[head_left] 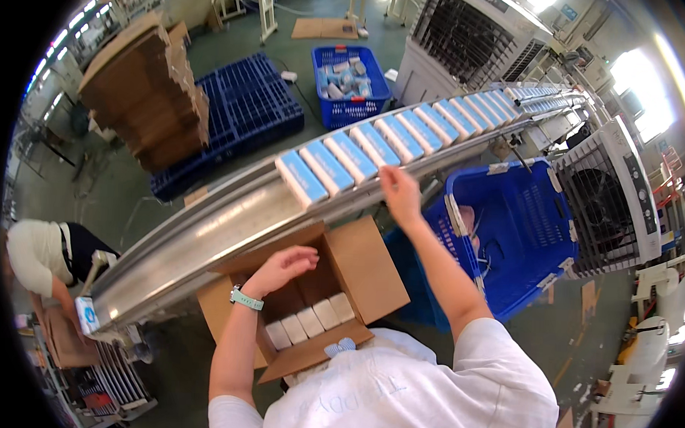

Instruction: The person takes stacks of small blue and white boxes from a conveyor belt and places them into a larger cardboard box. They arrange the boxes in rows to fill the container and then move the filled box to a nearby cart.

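A row of blue-and-white soft packs [347,156], like tissue packs, lies side by side on a metal conveyor [217,228]. My right hand [400,195] is at the near edge of the conveyor, its fingertips beside or against the near end of one pack; I cannot tell if they touch. Nothing shows in its grasp. Below the belt stands an open cardboard box [365,267] with its flaps spread. Several white packs [310,322] stand in a row along its near side. Over the box's left part hovers my left hand [284,268], fingers stretched out and holding nothing.
A blue crate [508,227] stands right of the box. Beyond the conveyor are a blue basket [352,86] of packs, a blue pallet [248,97], stacked cardboard [143,94] and a large cooler [469,41]. Another person [43,260] bends at the conveyor's left end.
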`<state>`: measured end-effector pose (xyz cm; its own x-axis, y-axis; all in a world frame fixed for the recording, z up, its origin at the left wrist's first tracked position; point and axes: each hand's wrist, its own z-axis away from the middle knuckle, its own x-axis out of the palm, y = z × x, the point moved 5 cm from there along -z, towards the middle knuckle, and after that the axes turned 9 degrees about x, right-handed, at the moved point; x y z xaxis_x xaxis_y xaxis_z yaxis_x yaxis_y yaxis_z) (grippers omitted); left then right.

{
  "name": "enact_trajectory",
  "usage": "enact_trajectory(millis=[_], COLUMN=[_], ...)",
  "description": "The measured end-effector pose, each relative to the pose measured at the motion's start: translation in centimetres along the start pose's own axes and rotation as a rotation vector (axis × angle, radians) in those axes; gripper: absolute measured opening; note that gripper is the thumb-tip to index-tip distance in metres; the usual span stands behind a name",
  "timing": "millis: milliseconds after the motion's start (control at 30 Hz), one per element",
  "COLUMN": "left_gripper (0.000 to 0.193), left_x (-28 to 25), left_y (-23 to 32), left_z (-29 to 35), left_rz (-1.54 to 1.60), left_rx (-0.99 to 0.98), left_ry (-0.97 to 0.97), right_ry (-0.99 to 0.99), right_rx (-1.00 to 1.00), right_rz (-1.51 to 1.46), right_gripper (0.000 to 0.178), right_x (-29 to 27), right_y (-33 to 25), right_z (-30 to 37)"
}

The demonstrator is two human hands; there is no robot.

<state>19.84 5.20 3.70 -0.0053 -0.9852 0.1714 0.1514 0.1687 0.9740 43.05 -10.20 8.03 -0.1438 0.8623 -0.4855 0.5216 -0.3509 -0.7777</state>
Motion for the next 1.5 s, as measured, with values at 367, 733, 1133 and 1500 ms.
enact_trajectory(millis=[367,733,1133,1500], left_gripper=[0.093,0.084,0.046,0.036], left_x=[-11.2,-10.2,-12.9,-1.8], left_y=[0.3,1.6,1.7,13.2], left_z=[-9.8,-9.2,-3.6,-15.6], left_rz=[-0.421,-0.59,0.022,0.211], left_rx=[0.117,0.065,0.096,0.275], left_ry=[0.901,0.871,0.894,0.535], right_ry=[-0.346,-0.624,-0.762,-0.486], right_rx=[0.203,0.341,0.378,0.348], right_rz=[0.68,0.463,-0.165,-0.116], right_gripper=[0.042,0.079,0.078,0.081], right_x=[3.6,8.8,12.7,-9.0], right_y=[4.2,11.0,4.1,3.0], right_z=[-10.2,-10.0,-5.9,-20.5])
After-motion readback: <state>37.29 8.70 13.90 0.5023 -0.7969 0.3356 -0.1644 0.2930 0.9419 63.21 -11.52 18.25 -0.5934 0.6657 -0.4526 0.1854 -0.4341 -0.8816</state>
